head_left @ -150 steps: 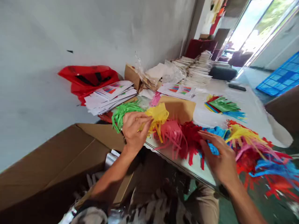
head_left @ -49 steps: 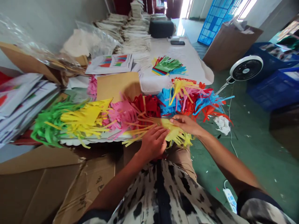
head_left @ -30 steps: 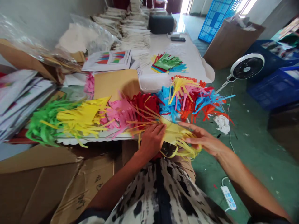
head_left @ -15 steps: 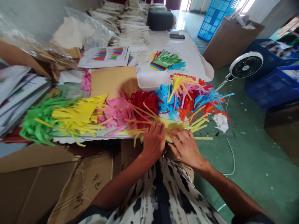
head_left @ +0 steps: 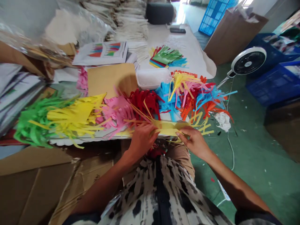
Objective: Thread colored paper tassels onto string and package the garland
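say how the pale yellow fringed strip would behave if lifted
The pale yellow fringed strip is probably floppy: its thin tails bend and cross. It looks light, being thin and sheet-like. Some tails lie over the red fringe, so they might snag.

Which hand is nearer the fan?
Right. The right hand pinches the yellow paper at its right end, left of the fan; the left hand grips its left end, farther left.

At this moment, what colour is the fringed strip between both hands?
The strip is yellow; it shows best in the head view.
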`<state>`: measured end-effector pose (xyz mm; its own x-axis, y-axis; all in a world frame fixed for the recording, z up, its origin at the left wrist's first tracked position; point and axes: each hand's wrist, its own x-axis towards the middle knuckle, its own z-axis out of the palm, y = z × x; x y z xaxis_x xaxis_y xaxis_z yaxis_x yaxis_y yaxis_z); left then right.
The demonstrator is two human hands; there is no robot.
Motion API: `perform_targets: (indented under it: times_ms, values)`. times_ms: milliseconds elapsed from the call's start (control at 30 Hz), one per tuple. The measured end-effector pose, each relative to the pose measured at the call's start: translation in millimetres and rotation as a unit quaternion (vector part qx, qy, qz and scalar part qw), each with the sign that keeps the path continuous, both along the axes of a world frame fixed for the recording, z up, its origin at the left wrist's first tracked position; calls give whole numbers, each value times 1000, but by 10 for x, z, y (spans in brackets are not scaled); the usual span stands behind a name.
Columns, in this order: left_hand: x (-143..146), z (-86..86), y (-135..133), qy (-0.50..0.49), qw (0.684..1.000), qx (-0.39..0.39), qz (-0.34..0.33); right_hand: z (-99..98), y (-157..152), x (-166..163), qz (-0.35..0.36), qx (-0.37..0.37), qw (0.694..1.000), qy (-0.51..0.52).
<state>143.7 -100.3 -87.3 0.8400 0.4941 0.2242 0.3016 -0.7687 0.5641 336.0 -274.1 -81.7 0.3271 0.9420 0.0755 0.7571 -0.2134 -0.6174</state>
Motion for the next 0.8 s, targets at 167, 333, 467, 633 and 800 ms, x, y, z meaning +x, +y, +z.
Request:
perform_targets:
  times_ms: [167,333,467,633,800]
  values:
    - [149,3,24,70,994,40,80,-30,135,-85,-118,-70,988,-70]
    - [256,35,18,124,983,83,107,-36,198,-216,-160,-98,969,-160]
    - [277,30,30,140,978,95,120,-67,222,-224,-168,-89,957,-220]
    - [282,0,38,152,975,107,121,-64,236,-177,-161,-95,955,-232]
    - [296,-18,16,144,974,130,118,-54,233,-163,-156,-93,954,-240]
